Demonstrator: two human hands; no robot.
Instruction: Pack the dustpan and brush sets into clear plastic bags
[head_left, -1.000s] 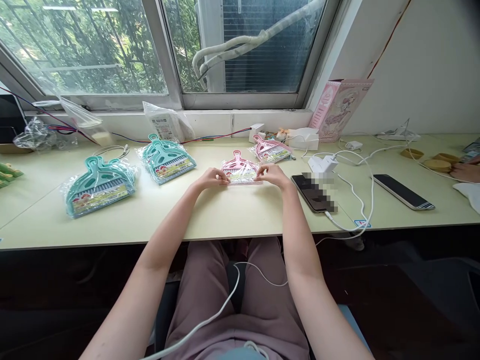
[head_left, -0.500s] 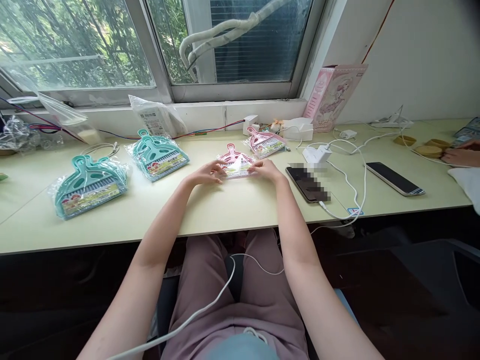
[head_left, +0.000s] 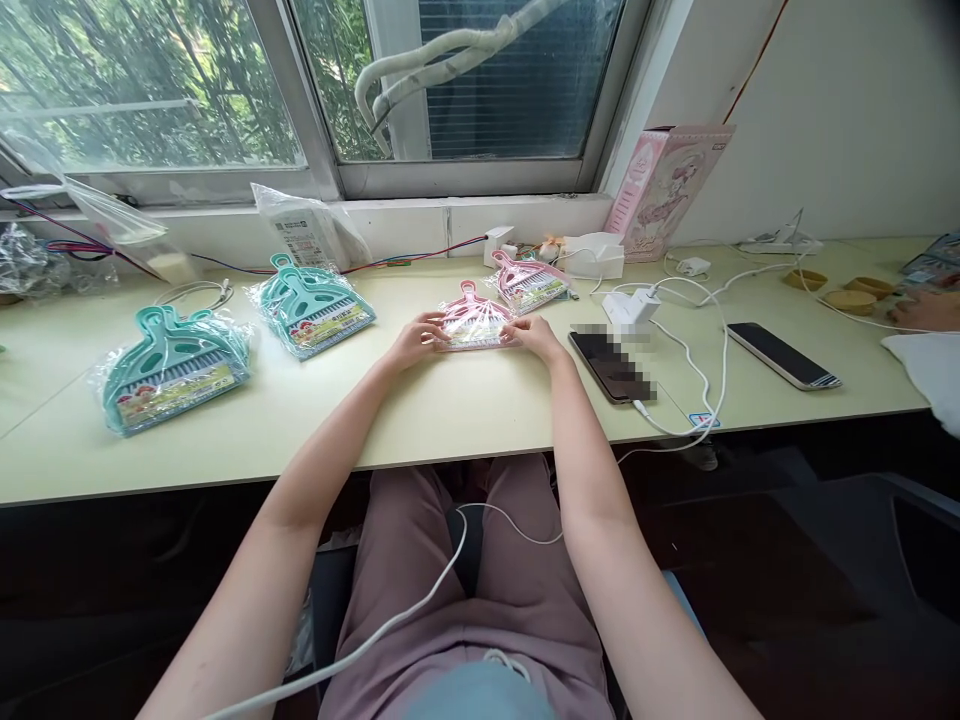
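Note:
A wrapped pink dustpan and brush set [head_left: 475, 322] lies on the table in front of me, its clear plastic catching the light. My left hand [head_left: 415, 340] grips its left edge, fingers curled at the wrapper. At the opposite edge, my right hand [head_left: 534, 337] pinches the wrapper between thumb and fingers. Just behind, to the right, rests another pink dustpan and brush set [head_left: 529, 284]. Two bagged teal sets, one nearer [head_left: 176, 368] and one farther back [head_left: 311, 305], lie to the left of my hands.
Right of my hands are a phone [head_left: 609, 366] on a white cable, a charger block [head_left: 634, 305] and a second phone [head_left: 782, 356]. A pink box [head_left: 670, 195] stands by the window. Another person's hand [head_left: 926, 310] shows at the far right. The table's front edge [head_left: 450, 463] is near.
My left hand has closed in on the pink set's left edge, and the wrapper's bright glare has changed. The set sits slightly farther back and right. The view has shifted a little.

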